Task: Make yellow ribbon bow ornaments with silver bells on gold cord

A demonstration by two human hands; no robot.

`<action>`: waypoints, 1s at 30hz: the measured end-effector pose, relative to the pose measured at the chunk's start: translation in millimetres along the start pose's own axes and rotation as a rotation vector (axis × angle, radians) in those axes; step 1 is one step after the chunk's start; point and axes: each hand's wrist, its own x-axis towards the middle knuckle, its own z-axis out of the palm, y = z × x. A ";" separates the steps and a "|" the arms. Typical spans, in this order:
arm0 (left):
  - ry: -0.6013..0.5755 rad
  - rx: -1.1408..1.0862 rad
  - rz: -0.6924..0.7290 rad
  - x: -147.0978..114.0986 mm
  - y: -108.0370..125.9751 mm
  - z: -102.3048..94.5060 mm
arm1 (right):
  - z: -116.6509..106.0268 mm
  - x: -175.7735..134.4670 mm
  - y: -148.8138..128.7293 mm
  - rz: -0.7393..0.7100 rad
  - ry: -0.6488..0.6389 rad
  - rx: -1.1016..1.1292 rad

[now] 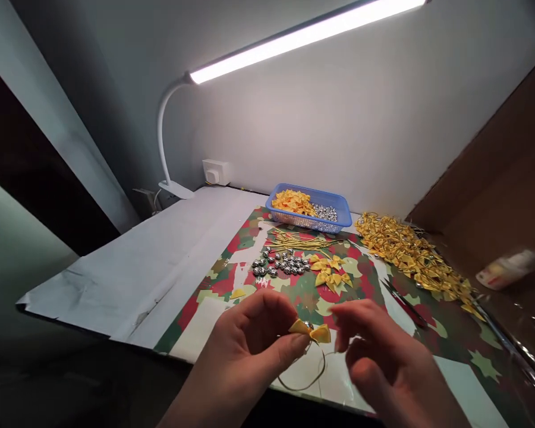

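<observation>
While your left hand [236,359] pinches a yellow bow [322,334] above the worktop [173,249], a light grip spares its folds, your right hand [392,351] curling nearby, its hold on the cord [301,390] unclear, as the blue basket [345,209] beyond holds orange-yellow bows [289,201] beside silvery beads [324,212].

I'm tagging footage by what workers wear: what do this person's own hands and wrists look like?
The left hand and right hand are both bare, without gloves. No ring, watch or bracelet shows on either, and no sleeve is visible on the parts in view.
</observation>
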 end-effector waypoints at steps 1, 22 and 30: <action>0.006 0.017 0.002 -0.1 -0.6 -0.3 | 6.8 8.0 0.7 0.003 -0.048 0.051; -0.050 0.187 -0.140 2.0 -6.3 -5.3 | 13.4 23.9 8.4 0.194 -0.226 -0.031; -0.041 0.110 -0.215 8.4 -5.1 -7.5 | 6.9 15.4 10.8 0.025 -0.061 -0.054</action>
